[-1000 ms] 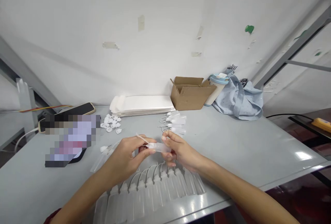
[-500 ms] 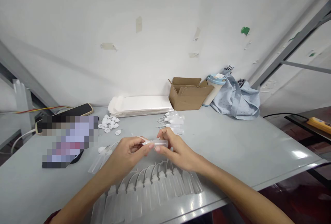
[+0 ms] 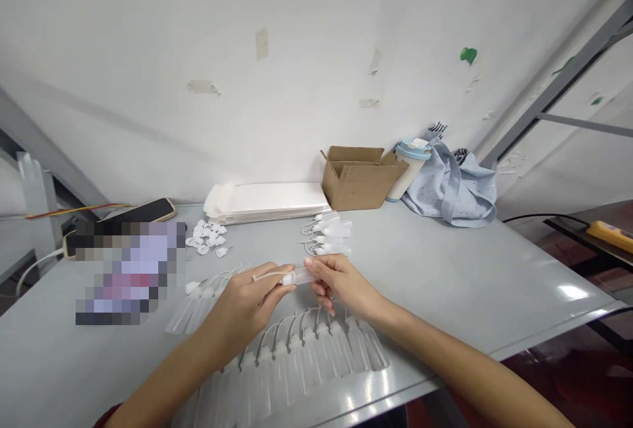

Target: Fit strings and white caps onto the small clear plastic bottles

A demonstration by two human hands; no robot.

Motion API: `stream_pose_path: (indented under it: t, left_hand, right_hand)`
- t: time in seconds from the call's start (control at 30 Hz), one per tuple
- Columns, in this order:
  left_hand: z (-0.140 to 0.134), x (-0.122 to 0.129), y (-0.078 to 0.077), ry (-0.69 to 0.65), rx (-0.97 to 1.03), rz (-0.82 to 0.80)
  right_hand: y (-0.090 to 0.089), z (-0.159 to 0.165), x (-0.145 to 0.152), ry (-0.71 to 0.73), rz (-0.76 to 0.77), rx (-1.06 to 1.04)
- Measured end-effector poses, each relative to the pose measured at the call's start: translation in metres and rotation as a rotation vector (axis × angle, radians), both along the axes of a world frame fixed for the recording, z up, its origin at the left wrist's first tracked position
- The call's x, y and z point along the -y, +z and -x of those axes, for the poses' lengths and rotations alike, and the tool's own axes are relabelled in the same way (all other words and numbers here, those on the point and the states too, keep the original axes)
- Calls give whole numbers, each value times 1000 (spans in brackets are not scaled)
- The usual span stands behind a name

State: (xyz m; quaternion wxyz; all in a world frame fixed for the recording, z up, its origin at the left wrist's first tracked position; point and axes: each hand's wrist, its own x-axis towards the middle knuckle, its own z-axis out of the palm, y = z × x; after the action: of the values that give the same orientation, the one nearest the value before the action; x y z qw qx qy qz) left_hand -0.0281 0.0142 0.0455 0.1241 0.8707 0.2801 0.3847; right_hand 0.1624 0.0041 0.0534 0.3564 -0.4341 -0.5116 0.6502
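Observation:
A small translucent squeeze bottle [image 3: 305, 275] with a white cap and a thin pale tube lies sideways between my hands, above the table. My left hand [image 3: 257, 296] pinches its cap end, the tube running back over the fingers. My right hand [image 3: 341, 283] grips the clear body between thumb and fingers, the lower fingers curled below it. Under my hands lies a row of similar bottles [image 3: 297, 365] with bent tubes. Beside my left forearm are several more bottles [image 3: 190, 309]. Beyond my right hand sits another group of capped bottles [image 3: 333, 233].
Small white caps [image 3: 205, 237] lie in a pile at left, near a pixelated phone-like object [image 3: 131, 273] and a dark phone [image 3: 143, 214]. Along the wall stand white flat packages [image 3: 270, 200], an open cardboard box [image 3: 361, 187], a lidded cup [image 3: 408, 171] and a blue cloth bag [image 3: 455, 194].
My right hand has shifted its grip along the bottle, its lower fingers now curled beneath. My left hand has turned slightly, and the tube now shows over its fingers.

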Motion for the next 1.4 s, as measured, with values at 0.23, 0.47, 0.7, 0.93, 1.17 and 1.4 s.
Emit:
stream_pose_path:
  t: [0.23, 0.47, 0.7, 0.93, 1.17, 1.4]
  left_hand:
    - [-1, 6, 13, 63, -159, 144]
    - [-1, 7, 0, 51, -131, -265]
    - [-9, 10, 16, 113, -51, 288]
    - [-8, 10, 20, 156, 71, 468]
    - [-7, 10, 21, 107, 100, 621]
    - [-9, 12, 9, 91, 74, 247]
  right_hand:
    - [3, -2, 3, -36, -182, 123]
    - [0, -5, 0, 29, -26, 66]
    - [5, -3, 1, -76, -137, 105]
    - [4, -8, 1, -29, -322, 275]
    - [3, -9, 1, -39, -777, 476]
    - [2, -7, 0, 100, -131, 118]
